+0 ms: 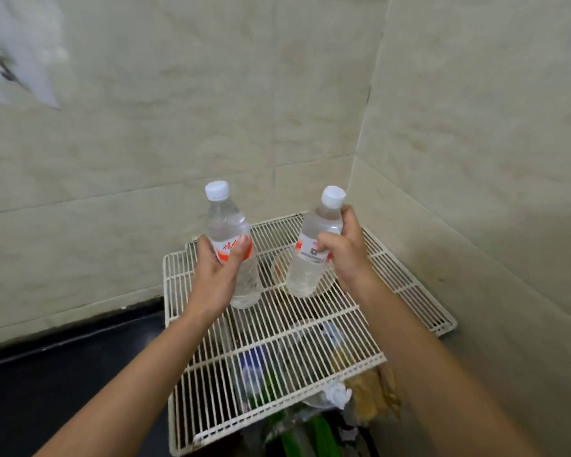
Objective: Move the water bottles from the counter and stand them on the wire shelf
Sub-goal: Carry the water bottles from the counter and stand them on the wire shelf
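Two clear water bottles with white caps and red-and-white labels are held over the white wire shelf (310,328). My left hand (216,265) grips the left bottle (228,225) around its label; the bottle is upright and its base sits at or just above the wires, I cannot tell which. My right hand (343,249) grips the right bottle (314,258) near its shoulder and label. That bottle leans to the right, base a little above the shelf.
The shelf sits in a corner of beige tiled walls (178,127). A black counter (63,374) lies to the left and below. Under the wires are blurred items, a blue-and-white package (254,364), green stalks (310,433) and crumpled paper (338,394).
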Action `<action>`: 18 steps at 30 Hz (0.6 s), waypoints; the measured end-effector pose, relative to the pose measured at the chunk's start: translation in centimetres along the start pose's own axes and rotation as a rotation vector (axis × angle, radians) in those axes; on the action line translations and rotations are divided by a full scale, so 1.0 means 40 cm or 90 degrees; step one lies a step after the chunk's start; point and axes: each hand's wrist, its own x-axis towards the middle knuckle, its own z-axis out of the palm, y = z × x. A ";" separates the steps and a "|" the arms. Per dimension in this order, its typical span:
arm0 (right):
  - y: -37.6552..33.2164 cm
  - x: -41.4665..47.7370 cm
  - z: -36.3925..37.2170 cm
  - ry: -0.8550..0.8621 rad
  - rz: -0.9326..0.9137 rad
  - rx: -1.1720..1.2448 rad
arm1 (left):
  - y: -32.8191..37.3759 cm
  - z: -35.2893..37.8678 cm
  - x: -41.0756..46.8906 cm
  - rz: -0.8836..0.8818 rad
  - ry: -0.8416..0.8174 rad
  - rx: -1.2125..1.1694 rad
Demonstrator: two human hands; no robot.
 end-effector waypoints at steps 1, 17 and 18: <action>0.009 0.020 -0.008 -0.038 0.009 -0.008 | -0.005 0.009 -0.003 0.004 0.016 0.011; 0.091 0.016 -0.054 -0.336 0.011 -0.027 | 0.008 0.079 -0.109 0.049 0.135 0.134; 0.087 0.004 -0.050 -0.318 0.005 -0.027 | 0.026 0.073 -0.110 0.062 0.143 0.141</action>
